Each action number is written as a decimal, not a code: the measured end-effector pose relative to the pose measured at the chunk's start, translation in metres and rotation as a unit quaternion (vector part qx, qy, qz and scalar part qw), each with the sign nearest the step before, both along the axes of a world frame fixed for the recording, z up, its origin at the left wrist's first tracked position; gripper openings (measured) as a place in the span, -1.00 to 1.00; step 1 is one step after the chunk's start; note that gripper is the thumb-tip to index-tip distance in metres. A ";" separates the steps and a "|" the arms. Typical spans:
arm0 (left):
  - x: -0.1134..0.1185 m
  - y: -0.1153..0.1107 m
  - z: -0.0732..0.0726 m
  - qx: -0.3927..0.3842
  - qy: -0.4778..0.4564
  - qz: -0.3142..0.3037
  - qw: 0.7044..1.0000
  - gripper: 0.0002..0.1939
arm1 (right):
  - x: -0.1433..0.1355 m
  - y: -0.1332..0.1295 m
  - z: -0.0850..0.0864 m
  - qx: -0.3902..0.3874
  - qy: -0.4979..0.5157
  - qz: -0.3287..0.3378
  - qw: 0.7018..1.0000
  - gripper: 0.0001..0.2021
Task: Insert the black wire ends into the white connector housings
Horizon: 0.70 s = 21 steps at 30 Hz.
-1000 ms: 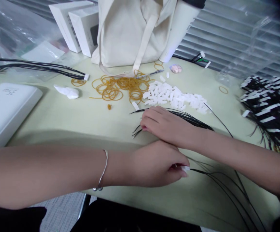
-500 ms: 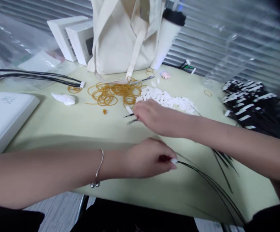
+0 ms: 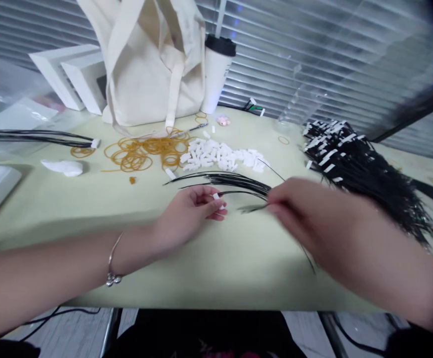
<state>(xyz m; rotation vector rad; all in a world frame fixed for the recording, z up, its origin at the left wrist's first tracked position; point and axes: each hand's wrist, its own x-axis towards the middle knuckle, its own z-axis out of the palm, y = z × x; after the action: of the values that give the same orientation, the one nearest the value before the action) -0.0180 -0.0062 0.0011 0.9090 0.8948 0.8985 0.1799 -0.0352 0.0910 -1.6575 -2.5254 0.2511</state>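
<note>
At centre frame I'm pinching a white connector housing (image 3: 217, 198) between the left hand's (image 3: 186, 214) thumb and half-curled fingers, seemingly so its thin black wires (image 3: 239, 192) are facing rightward. Right of centre, the blurred right hand (image 3: 306, 219) is gripping wire ends (image 3: 252, 208) in nearly closed fingers, strand count unclear. Just behind, a loose wire bundle (image 3: 227, 178) is fencing off the white housing pile (image 3: 216, 154) and tangled rubber bands (image 3: 138, 154).

Shows grey horizontal-slat window blinds (image 3: 265, 74) spanning the back, behind a pale green smooth-topped table (image 3: 201, 268). Has slim metal legs (image 3: 111, 333) below, against grey streaked wood-look flooring (image 3: 80, 330). Looks coolly lit.
</note>
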 end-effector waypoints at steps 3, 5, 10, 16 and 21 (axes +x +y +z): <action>-0.002 0.001 -0.001 -0.010 -0.013 -0.028 0.999 -0.82 | -0.012 0.007 -0.028 -0.092 0.017 0.021 0.995 -0.71; -0.003 0.002 -0.001 -0.020 0.000 -0.049 0.999 -0.82 | -0.009 0.015 -0.039 -0.122 0.043 0.015 0.991 -0.70; -0.004 0.004 0.003 -0.039 0.011 -0.074 0.996 -0.87 | 0.006 0.023 -0.052 -0.129 0.067 -0.008 0.989 -0.68; -0.001 0.003 0.007 -0.028 0.053 -0.088 0.994 -0.94 | 0.007 0.024 -0.059 -0.141 0.048 -0.026 0.988 -0.71; -0.002 0.003 0.005 -0.019 0.058 -0.092 0.994 -0.93 | 0.010 0.022 -0.062 -0.077 0.056 0.022 0.995 -0.78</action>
<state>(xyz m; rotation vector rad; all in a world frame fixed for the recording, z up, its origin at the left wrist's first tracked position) -0.0197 -0.0031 0.0063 1.0012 0.9084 0.6727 0.1895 -0.0129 0.0287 -1.5907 -2.5166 0.5399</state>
